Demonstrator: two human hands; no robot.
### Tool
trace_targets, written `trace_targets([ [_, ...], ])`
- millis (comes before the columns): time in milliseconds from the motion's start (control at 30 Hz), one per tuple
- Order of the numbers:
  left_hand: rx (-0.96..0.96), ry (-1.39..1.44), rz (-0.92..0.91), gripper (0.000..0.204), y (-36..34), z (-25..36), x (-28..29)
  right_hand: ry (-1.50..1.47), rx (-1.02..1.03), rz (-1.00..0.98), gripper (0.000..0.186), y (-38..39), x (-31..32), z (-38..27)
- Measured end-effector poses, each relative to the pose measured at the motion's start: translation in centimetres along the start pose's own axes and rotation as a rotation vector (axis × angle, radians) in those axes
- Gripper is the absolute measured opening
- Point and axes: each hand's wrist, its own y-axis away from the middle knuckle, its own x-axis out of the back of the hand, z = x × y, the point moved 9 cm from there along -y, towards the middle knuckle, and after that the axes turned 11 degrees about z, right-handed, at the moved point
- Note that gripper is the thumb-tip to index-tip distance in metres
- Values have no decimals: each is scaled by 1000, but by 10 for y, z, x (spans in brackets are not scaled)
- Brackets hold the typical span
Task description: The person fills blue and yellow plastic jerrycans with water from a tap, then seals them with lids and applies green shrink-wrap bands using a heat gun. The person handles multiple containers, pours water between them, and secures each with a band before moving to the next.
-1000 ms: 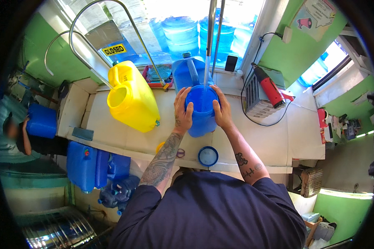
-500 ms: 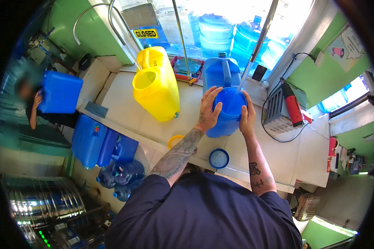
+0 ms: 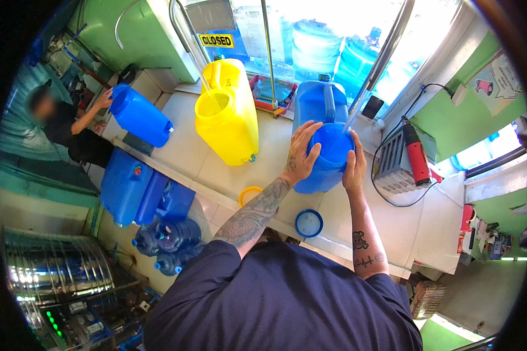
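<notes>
Both my hands grip the round open mouth of a blue jug [image 3: 323, 174] on the counter, my left hand [image 3: 300, 149] on its left side and my right hand [image 3: 355, 164] on its right. A steel filler tube [image 3: 373, 69] runs down into the opening, with a clear stream at its lower end. A yellow jug [image 3: 229, 136] stands to the left, open, with another tube in its mouth. A blue lid [image 3: 309, 223] lies at the counter's front edge, and a yellow lid [image 3: 249, 191] is partly hidden by my left forearm.
A co-worker [image 3: 64, 134] at left holds a blue container [image 3: 140, 117]. A red heat gun [image 3: 414, 152] with a cord rests on a grey crate [image 3: 392, 169]. Blue jugs [image 3: 126, 187] and water bottles [image 3: 175, 234] stand low at left; a red tray [image 3: 276, 107] sits by the window.
The co-worker's container has moved right and tipped over the counter. My view has turned, shifting my hands and the jug rightward in frame; both hands still hold the jug.
</notes>
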Motion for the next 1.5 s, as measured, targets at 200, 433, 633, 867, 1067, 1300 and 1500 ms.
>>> trace_targets([
  [200,4,0,-2,52,0,1,1,-26,27,0,60,0,0,-4],
  [433,6,6,5,50,0,-2,0,-25,-13,-2,59,0,0,0],
  [633,2,4,1,49,1,-5,-1,-54,-4,10,58,0,1,1],
  [867,23,45,-18,50,4,-14,-7,-44,35,39,57,-1,4,-2],
  [1067,29,50,-33,53,5,-18,-9,-18,45,44,59,-1,6,-5],
  [1300,55,60,-44,54,7,-21,-9,16,62,37,60,-2,7,-7],
  [1500,27,47,-67,49,3,-12,-10,-4,55,52,60,-1,8,-7],
])
